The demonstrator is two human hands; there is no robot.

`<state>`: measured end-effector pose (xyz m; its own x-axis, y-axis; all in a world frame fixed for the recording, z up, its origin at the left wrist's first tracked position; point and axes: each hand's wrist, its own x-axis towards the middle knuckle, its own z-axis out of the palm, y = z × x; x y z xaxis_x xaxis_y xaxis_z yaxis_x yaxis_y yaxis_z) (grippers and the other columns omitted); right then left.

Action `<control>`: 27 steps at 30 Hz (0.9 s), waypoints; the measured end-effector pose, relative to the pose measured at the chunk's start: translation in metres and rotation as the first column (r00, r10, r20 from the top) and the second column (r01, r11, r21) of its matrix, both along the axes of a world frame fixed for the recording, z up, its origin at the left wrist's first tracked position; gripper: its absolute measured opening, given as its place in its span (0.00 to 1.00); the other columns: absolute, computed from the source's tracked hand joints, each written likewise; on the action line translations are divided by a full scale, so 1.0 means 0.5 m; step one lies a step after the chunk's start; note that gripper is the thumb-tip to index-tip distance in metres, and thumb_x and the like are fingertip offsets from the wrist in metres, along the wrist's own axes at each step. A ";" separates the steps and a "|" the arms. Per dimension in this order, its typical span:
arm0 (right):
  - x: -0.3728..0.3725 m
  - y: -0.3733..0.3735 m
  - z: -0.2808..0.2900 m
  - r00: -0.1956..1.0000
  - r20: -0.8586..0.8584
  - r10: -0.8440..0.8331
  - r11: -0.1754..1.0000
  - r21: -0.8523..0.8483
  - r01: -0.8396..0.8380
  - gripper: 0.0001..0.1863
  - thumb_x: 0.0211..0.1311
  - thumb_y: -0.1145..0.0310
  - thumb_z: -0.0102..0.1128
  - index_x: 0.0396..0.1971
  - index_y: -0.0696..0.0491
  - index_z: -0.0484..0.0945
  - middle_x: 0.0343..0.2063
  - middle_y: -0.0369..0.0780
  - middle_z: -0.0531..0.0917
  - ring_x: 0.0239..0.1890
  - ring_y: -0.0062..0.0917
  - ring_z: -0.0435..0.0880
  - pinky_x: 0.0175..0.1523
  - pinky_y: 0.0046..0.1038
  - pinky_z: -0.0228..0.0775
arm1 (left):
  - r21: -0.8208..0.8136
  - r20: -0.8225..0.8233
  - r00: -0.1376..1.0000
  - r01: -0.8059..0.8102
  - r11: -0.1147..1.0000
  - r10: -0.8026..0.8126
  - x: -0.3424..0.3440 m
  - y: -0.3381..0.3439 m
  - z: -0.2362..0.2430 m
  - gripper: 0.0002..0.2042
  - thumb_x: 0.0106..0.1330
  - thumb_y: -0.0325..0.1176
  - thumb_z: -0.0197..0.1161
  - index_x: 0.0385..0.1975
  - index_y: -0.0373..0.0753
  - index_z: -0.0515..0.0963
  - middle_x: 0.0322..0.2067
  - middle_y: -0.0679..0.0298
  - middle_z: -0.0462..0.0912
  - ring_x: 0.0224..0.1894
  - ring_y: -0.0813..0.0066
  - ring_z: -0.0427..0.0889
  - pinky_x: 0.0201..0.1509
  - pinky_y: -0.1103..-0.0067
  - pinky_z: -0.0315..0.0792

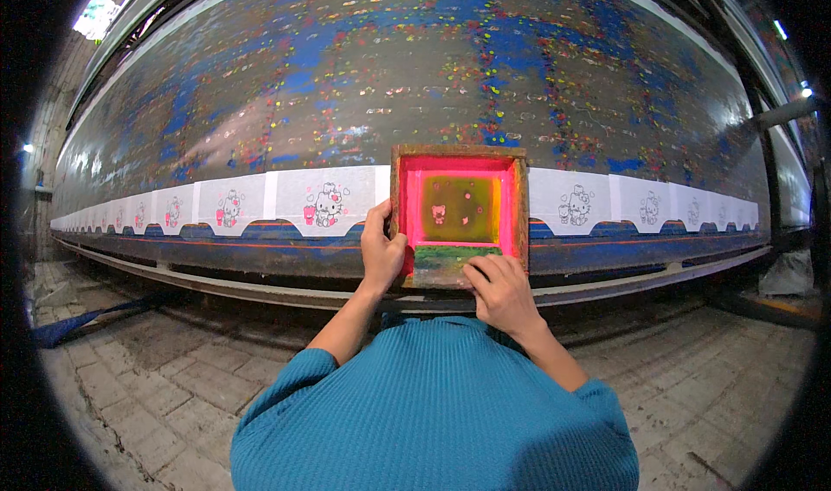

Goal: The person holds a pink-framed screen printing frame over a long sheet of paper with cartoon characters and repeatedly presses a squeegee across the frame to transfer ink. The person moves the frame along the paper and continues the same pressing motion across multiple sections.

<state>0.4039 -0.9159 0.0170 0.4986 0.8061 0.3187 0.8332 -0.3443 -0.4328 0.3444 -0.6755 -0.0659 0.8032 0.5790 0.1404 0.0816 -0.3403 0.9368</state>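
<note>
A wooden screen-printing frame [459, 151] lies on the long table over a row of white cut pieces. Bright pink ink coats the inside of its border, and its yellowish mesh [454, 201] carries a small bear and heart motif. My left hand [382, 247] is closed around the frame's left side. At the near end of the frame, my right hand [504, 294] grips a flat squeegee [437, 269], greenish and ink-stained, which sits across the width inside. The frame hides most of the piece beneath it.
White pieces [329, 204] with a cartoon cat and bear print run along the table's near edge on both sides; those left of the frame show pink parts, while right-hand pieces [574, 205] look mostly outlined. Ink specks cover the table [415, 67]. A metal rail [260, 290] borders its front.
</note>
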 end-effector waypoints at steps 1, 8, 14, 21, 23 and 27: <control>0.002 0.009 -0.001 1.000 0.009 -0.011 0.998 -0.066 0.012 0.20 0.47 0.73 0.65 0.44 0.58 0.80 0.45 0.43 0.82 0.50 0.36 0.80 0.54 0.38 0.70 | 0.016 -0.002 1.000 0.001 1.000 -0.001 -0.001 0.000 0.000 0.29 0.52 0.15 0.56 0.59 0.30 0.74 0.50 0.50 0.78 0.56 0.57 0.79 0.62 0.70 0.71; 0.013 0.007 -0.003 0.998 0.037 -0.042 0.995 -0.088 0.045 0.14 0.45 0.73 0.61 0.37 0.57 0.80 0.37 0.40 0.84 0.43 0.33 0.84 0.46 0.36 0.74 | 0.032 -0.010 1.000 0.021 0.999 -0.020 0.001 0.003 0.000 0.28 0.51 0.15 0.56 0.58 0.29 0.73 0.49 0.48 0.78 0.55 0.52 0.78 0.62 0.68 0.71; 0.088 0.059 -0.024 0.990 0.132 -0.056 0.998 -0.030 0.060 0.12 0.46 0.74 0.60 0.35 0.56 0.80 0.37 0.41 0.85 0.41 0.34 0.84 0.44 0.37 0.75 | 0.103 -0.025 0.999 0.040 0.994 -0.037 0.000 0.006 0.003 0.28 0.51 0.15 0.57 0.57 0.29 0.73 0.49 0.48 0.77 0.54 0.51 0.78 0.62 0.67 0.71; 0.283 0.144 -0.045 0.991 0.096 -0.092 0.996 0.019 0.091 0.13 0.45 0.78 0.59 0.35 0.53 0.82 0.36 0.40 0.86 0.40 0.37 0.85 0.44 0.39 0.75 | 0.087 -0.030 0.999 0.036 0.996 -0.034 0.000 0.003 0.007 0.28 0.52 0.15 0.57 0.58 0.29 0.72 0.49 0.48 0.77 0.54 0.52 0.78 0.60 0.68 0.72; 0.274 0.144 -0.045 0.991 0.089 -0.103 0.995 0.006 0.103 0.10 0.46 0.75 0.60 0.32 0.51 0.81 0.35 0.38 0.86 0.39 0.36 0.85 0.43 0.40 0.75 | 0.096 -0.056 0.998 0.034 0.995 -0.029 -0.002 0.002 0.009 0.28 0.52 0.15 0.57 0.58 0.29 0.72 0.49 0.49 0.76 0.53 0.52 0.78 0.60 0.68 0.72; 0.144 0.087 -0.034 0.989 0.092 -0.113 0.993 -0.029 0.116 0.11 0.47 0.76 0.60 0.34 0.53 0.81 0.36 0.39 0.85 0.41 0.35 0.84 0.45 0.40 0.75 | 0.088 -0.038 0.999 0.027 0.996 -0.024 0.001 0.002 0.008 0.28 0.52 0.15 0.57 0.58 0.30 0.72 0.48 0.49 0.76 0.54 0.53 0.78 0.60 0.68 0.72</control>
